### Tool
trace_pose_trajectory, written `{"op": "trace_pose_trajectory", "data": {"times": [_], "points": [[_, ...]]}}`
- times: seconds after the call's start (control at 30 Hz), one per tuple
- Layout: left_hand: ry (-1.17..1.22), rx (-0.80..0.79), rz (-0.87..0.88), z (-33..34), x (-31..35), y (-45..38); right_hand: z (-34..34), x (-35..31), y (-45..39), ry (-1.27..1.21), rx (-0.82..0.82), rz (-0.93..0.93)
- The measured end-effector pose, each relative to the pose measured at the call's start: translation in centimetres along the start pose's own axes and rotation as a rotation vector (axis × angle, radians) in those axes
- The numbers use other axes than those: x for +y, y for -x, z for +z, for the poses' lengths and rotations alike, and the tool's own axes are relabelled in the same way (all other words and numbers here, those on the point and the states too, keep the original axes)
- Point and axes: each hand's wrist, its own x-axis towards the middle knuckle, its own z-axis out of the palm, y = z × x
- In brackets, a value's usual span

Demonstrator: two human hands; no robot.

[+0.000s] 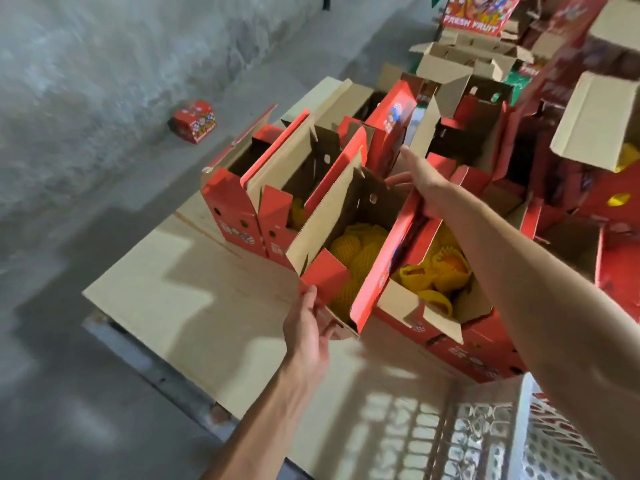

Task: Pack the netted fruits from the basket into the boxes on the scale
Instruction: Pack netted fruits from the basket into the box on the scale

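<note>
An open red fruit box with brown flaps is tilted between my hands, above a flat cardboard-covered platform. It holds several fruits in yellow foam nets. My left hand grips the box's near bottom corner, thumb on the side and fingers underneath. My right hand holds the far end at the top of the red side wall. Just to the right stands a second open box with netted fruits. The white plastic basket is at the bottom right, and I cannot see what it holds.
More open red boxes stand in a row behind the held one, one showing yellow nets. Stacked boxes crowd the back and right. A small closed red box lies on the grey concrete floor at the left.
</note>
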Motion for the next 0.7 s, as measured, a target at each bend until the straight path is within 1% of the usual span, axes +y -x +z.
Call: {"op": "trace_pose_trajectory", "data": {"times": [0.13,0.17,0.23,0.33,0.47,0.6,0.7], "points": [[-0.041,-0.008,-0.014,2.8,0.1,-2.1,-1.4,0.5,-2.3,-0.237,0.177,-0.057],[-0.048,-0.007,-0.008,3.4,0.1,-2.4,-1.6,0.7,-2.8,-0.262,0.219,-0.062],[-0.044,-0.007,0.003,4.4,-0.1,-2.9,-1.6,1.1,-3.6,-0.203,0.290,-0.093],[-0.035,0.008,0.005,5.8,-0.1,-3.5,-1.5,1.8,-5.1,-0.037,0.359,-0.215],[-0.080,0.017,0.036,6.6,0.1,-3.9,-1.4,2.1,-5.9,0.070,0.447,-0.283],[-0.088,0.051,0.076,6.1,0.4,-3.8,-1.1,2.5,-5.9,0.147,0.487,-0.331],[-0.159,0.111,0.167,6.2,0.8,-3.7,-1.3,2.6,-5.2,0.197,0.475,-0.331]]}}
